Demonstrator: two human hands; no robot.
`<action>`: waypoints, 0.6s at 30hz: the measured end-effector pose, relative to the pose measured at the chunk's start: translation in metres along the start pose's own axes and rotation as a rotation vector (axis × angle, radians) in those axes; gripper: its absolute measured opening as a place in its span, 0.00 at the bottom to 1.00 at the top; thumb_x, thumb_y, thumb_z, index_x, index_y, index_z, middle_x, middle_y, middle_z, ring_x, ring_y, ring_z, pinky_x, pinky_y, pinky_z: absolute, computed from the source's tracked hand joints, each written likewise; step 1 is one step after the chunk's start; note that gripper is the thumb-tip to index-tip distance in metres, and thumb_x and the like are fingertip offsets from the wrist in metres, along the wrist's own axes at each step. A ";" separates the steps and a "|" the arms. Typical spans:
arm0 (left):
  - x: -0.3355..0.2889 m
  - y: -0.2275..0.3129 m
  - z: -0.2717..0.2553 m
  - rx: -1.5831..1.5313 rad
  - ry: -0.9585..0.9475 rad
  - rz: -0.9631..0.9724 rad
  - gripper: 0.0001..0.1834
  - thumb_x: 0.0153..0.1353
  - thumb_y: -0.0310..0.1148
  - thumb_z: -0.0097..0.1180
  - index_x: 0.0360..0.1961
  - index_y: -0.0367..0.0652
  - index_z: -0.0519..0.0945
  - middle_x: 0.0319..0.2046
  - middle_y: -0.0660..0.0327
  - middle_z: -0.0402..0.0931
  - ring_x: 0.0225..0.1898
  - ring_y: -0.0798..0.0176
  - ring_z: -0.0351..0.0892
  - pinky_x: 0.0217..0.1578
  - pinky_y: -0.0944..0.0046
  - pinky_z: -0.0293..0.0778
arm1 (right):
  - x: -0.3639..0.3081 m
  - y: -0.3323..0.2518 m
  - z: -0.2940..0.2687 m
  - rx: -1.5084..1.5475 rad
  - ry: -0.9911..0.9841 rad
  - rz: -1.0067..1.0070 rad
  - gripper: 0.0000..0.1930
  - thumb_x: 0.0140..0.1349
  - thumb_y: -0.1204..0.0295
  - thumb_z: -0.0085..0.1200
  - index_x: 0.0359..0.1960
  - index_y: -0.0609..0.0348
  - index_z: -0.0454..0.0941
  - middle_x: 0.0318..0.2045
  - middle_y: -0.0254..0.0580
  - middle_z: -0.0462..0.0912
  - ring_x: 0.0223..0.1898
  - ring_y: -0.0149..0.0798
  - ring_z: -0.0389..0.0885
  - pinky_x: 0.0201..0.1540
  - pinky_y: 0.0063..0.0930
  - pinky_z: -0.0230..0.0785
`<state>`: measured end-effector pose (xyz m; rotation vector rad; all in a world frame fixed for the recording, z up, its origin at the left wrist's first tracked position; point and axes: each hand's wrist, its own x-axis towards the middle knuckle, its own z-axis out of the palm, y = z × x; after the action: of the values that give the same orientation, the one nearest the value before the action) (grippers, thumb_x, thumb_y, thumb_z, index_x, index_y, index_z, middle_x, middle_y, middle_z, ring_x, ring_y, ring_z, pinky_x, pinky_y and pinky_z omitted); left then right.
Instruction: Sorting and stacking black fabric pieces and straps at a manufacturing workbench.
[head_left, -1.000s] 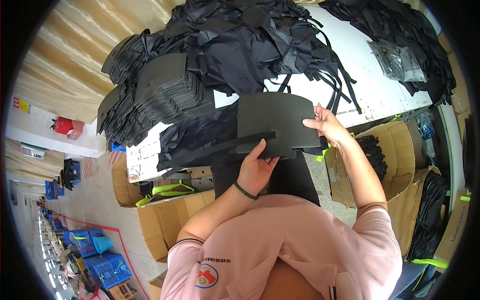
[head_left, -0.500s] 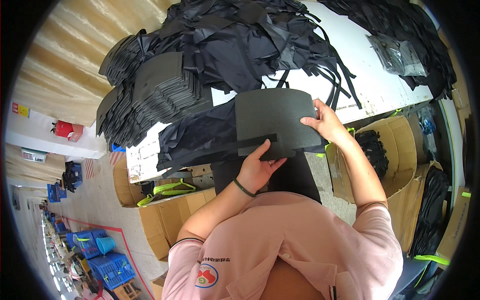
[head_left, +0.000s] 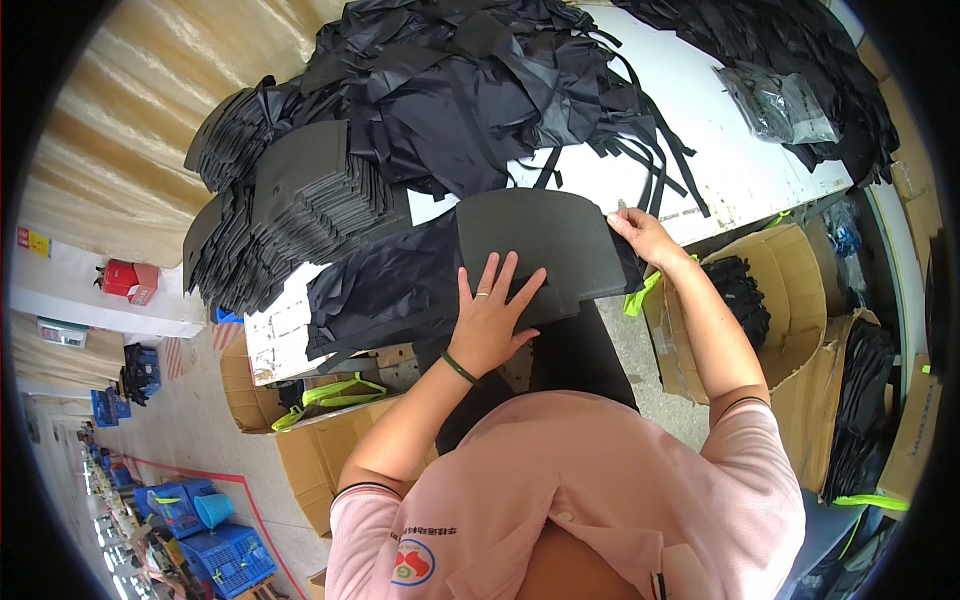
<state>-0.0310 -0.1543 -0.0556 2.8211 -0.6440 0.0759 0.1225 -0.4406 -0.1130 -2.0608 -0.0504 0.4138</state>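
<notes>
We saw the dark grey panel (head_left: 550,230) lying at the near edge of the white table (head_left: 690,120), directly in front of the body, its longer side running roughly left to right and its curved edge facing away. Black fabric (head_left: 370,285) stretched out from its left side. Neither hand was nearer, as both touched the panel: the left hand (head_left: 490,315) lay across its lower left part, fingers well spread and pointing away from the body, thumb out toward the right by the near edge. We saw no grip there, only a flat palm. The right hand (head_left: 645,240) was at the right edge, thumb and fingers drawn together on the panel's margin, though we could not see the fingertips underneath. The stacked panels (head_left: 305,175) stood farther off, up and to the left.
</notes>
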 end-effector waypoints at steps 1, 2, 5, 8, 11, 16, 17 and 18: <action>-0.002 0.000 0.002 0.000 0.020 -0.010 0.48 0.46 0.46 0.69 0.68 0.63 0.59 0.69 0.53 0.48 0.71 0.45 0.45 0.61 0.27 0.46 | 0.001 -0.007 -0.003 -0.057 -0.077 0.017 0.34 0.64 0.45 0.51 0.55 0.68 0.72 0.46 0.49 0.80 0.49 0.38 0.76 0.54 0.28 0.66; -0.004 -0.001 0.004 -0.001 0.041 -0.021 0.47 0.46 0.47 0.69 0.68 0.63 0.59 0.69 0.53 0.49 0.71 0.45 0.45 0.61 0.28 0.46 | 0.000 -0.013 -0.001 -0.060 -0.086 0.014 0.34 0.64 0.45 0.51 0.55 0.68 0.72 0.46 0.49 0.80 0.49 0.38 0.76 0.54 0.28 0.66; -0.003 -0.002 0.007 0.008 0.042 -0.037 0.47 0.46 0.47 0.68 0.68 0.64 0.60 0.69 0.53 0.49 0.70 0.45 0.46 0.61 0.28 0.47 | 0.008 -0.017 0.015 0.004 -0.187 0.161 0.43 0.60 0.39 0.50 0.61 0.71 0.65 0.55 0.56 0.74 0.54 0.43 0.75 0.58 0.31 0.65; -0.006 -0.002 0.011 -0.031 0.073 -0.031 0.48 0.46 0.46 0.69 0.68 0.67 0.58 0.70 0.54 0.49 0.71 0.46 0.46 0.60 0.27 0.48 | 0.001 -0.035 0.011 0.105 -0.291 0.245 0.49 0.57 0.35 0.49 0.60 0.76 0.63 0.56 0.60 0.73 0.57 0.47 0.73 0.60 0.35 0.63; -0.007 -0.002 0.008 -0.062 0.084 -0.041 0.47 0.47 0.44 0.68 0.68 0.67 0.58 0.69 0.53 0.49 0.71 0.46 0.47 0.60 0.27 0.48 | -0.005 -0.047 0.003 0.290 -0.391 0.342 0.48 0.53 0.35 0.55 0.57 0.74 0.68 0.54 0.58 0.74 0.55 0.47 0.75 0.56 0.36 0.68; -0.010 -0.002 0.008 -0.104 0.078 -0.031 0.46 0.47 0.44 0.68 0.68 0.66 0.58 0.69 0.53 0.49 0.71 0.45 0.46 0.61 0.27 0.47 | -0.002 -0.046 0.009 0.278 -0.391 0.392 0.51 0.50 0.36 0.59 0.61 0.73 0.62 0.56 0.59 0.71 0.57 0.49 0.72 0.54 0.44 0.70; -0.013 -0.004 0.009 -0.104 0.089 -0.051 0.46 0.47 0.44 0.68 0.68 0.66 0.58 0.69 0.53 0.49 0.71 0.45 0.46 0.61 0.27 0.47 | -0.006 -0.049 0.011 0.331 -0.398 0.383 0.53 0.48 0.40 0.63 0.62 0.73 0.58 0.57 0.59 0.70 0.58 0.49 0.71 0.56 0.45 0.69; -0.015 -0.005 0.011 -0.125 0.106 -0.048 0.46 0.47 0.44 0.68 0.68 0.66 0.59 0.69 0.53 0.49 0.71 0.45 0.46 0.61 0.28 0.46 | -0.011 -0.052 0.013 0.315 -0.413 0.379 0.53 0.48 0.40 0.63 0.62 0.73 0.58 0.57 0.59 0.70 0.58 0.49 0.71 0.56 0.45 0.69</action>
<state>-0.0428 -0.1463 -0.0694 2.6897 -0.5378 0.1696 0.1153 -0.4055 -0.0722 -1.6445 0.1516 1.0122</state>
